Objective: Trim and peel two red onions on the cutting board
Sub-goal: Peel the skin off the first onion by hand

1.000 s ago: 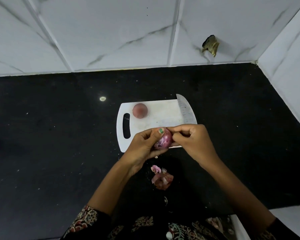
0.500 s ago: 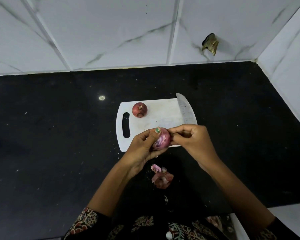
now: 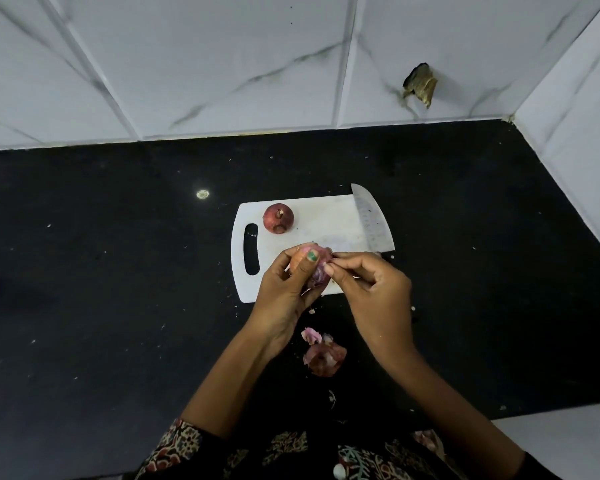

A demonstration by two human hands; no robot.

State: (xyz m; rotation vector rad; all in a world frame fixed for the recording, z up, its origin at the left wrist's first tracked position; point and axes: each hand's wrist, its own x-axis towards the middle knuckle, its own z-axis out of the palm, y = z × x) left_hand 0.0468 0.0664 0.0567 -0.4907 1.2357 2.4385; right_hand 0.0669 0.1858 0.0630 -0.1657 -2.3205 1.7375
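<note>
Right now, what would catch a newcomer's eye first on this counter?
Two hands meet over the near edge of a white cutting board: the left hand holds a half-peeled red onion while the right hand pinches its skin. A second, unpeeled onion sits on the board's far side, a knife blade lies along its right edge, and peeled skins lie on the black counter.

Left hand (image 3: 284,289) gripping at centre, thumb lying across top, forearm trailing toward 7 o'clock. Right hand (image 3: 371,289) pinching with fingertips at 9 o'clock, forearm trailing toward 5 o'clock.
</note>
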